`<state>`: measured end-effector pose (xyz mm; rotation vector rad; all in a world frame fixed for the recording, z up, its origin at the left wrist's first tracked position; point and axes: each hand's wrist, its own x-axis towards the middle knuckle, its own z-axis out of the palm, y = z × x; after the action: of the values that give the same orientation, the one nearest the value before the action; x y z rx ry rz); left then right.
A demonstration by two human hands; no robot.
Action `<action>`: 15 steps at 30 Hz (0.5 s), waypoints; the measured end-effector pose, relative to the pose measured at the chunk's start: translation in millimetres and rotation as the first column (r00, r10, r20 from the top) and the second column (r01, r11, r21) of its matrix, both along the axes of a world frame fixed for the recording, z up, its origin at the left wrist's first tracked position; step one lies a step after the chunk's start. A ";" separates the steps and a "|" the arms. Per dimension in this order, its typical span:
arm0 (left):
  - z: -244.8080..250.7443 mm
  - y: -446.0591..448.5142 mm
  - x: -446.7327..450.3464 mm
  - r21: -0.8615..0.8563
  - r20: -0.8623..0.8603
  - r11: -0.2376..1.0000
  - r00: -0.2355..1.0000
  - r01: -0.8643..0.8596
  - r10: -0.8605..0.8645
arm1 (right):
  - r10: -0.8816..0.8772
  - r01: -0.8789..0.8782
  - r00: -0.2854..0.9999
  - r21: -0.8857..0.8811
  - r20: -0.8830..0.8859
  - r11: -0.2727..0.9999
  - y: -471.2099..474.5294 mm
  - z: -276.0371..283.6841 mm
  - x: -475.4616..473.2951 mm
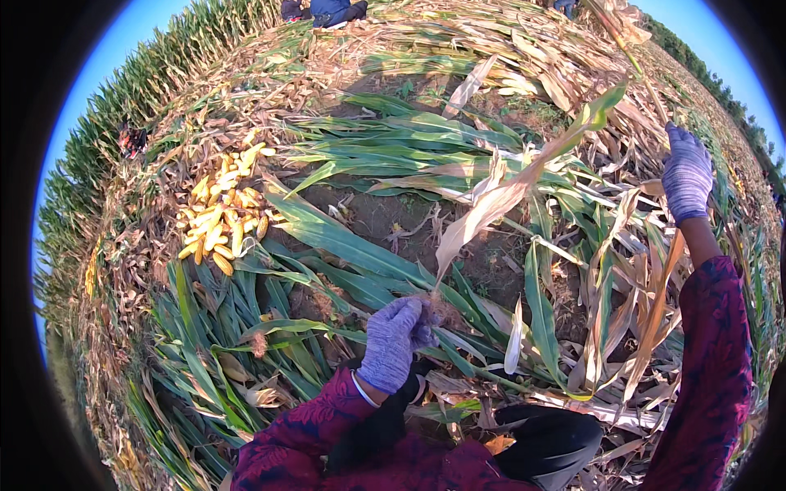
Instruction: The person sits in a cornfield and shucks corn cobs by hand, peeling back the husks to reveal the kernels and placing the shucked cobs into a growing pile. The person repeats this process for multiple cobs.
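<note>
My left hand [396,340], in a grey knit glove, is closed on brown corn silk [445,313] low in the middle of the view. A dry, pale corn leaf [491,212] rises from beside it towards the upper right. At the right, my right hand [686,169], gloved alike, reaches out with its fingers around the lower part of a cornstalk [638,67] that runs up out of view. The grip is partly hidden. Husked yellow corn cobs [215,215] lie in a heap on the left. A pale husk [515,340] stands out right of my left hand.
Cut green cornstalks and leaves [393,144] lie across the soil ahead, with more leaves [209,331] at lower left. Dry stalks cover the right. Standing corn [123,92] lines the left edge. People [334,11] sit at the far top. My bent knee [549,442] is below.
</note>
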<state>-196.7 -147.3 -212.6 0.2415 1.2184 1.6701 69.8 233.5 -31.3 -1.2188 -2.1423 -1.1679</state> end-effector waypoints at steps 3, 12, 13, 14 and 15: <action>-23.8 33.1 31.2 -0.003 -0.018 0.978 0.978 0.207 -0.207 | 0.031 0.010 0.998 -0.642 0.052 0.766 5.0 -140.2 10.1; -55.9 49.8 50.7 -0.107 0.136 0.864 0.868 0.493 -0.478 | 0.094 0.007 0.996 -0.989 -0.007 -0.146 -169.3 -417.3 76.8; -55.3 50.4 52.4 -0.170 0.068 0.851 0.867 0.497 -0.493 | 0.226 0.110 0.973 -0.962 0.053 -0.249 -181.6 -421.7 71.6; -55.3 51.3 54.0 -0.162 0.047 0.840 0.855 0.517 -0.517 | 0.357 0.234 0.929 -0.903 0.099 -0.359 -181.2 -423.6 63.3; -55.3 51.8 54.2 -0.154 0.019 0.831 0.843 0.534 -0.538 | 0.350 0.207 0.933 -0.920 0.084 -0.333 -183.7 -423.6 54.9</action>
<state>-142.5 -95.5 -268.0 0.4652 1.1561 1.0797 124.7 49.9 -454.9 -1.1785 -3.4014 1.3657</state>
